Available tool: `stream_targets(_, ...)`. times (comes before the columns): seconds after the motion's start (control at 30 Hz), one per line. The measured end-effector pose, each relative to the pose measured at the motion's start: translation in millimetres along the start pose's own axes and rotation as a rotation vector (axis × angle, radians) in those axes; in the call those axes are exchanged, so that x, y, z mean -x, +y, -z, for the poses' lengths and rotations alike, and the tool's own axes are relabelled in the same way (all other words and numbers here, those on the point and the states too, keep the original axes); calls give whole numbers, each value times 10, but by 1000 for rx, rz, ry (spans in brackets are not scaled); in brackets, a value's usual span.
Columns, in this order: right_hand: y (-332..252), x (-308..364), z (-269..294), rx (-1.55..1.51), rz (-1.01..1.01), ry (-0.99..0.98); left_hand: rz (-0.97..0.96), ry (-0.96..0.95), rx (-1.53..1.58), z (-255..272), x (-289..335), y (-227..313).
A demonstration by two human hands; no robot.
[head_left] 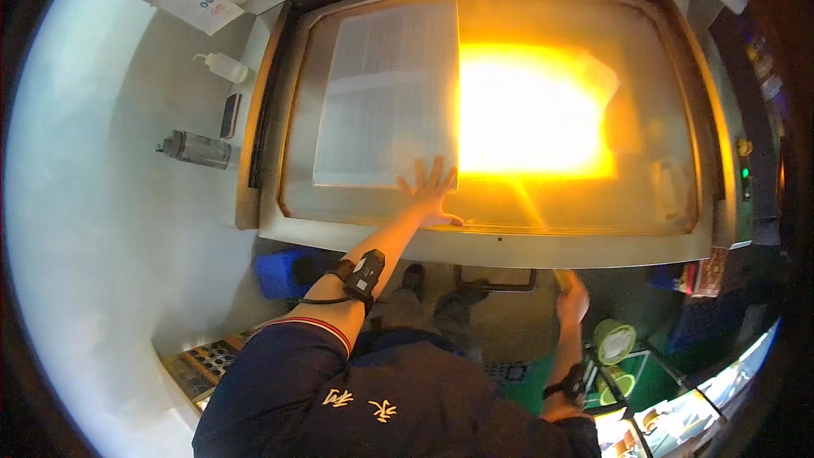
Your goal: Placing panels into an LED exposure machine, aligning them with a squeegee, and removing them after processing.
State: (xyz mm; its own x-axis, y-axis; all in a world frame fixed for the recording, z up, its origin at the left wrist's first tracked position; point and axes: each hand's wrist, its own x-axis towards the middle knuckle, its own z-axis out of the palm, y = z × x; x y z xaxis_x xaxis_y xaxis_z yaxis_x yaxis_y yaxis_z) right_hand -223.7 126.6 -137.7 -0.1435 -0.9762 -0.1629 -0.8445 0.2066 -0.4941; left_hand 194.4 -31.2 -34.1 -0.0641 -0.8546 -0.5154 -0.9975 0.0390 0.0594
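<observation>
My left hand has its fingers spread. Its fingertips lie on the near right corner of a pale grey rectangular sheet, and the thumb points right along the table's front. That sheet lies flat on the left half of a framed machine table. Directly right of it a rectangle of bright yellow-white light glares and hides surface detail. Below the table's front edge, my right hand is closed around something yellowish, partly hidden by the edge and too unclear to name.
Left of the table are a white squeeze bottle, a dark phone and a grey bottle. A blue bin stands below the table. Round green-rimmed containers are at lower right. A green indicator light glows at the right side.
</observation>
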Motion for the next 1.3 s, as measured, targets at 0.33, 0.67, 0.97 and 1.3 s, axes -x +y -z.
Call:
stream_targets(0.33,-20,2778,643,-1051,-855,356,-78,67,115,-114,20,-35)
stream_targets(0.67,-1242,697,1871,130,76,-84,-352,-170,801,386,252,-220)
stream_targets(0.97,-3186,-283,41,253,851,-390,-89,-121,-26,107,1481,-1969)
stream_targets(1.3,-4508,-1960,-737,344,803,-433,-227,-23,-100,917,-269,-3390)
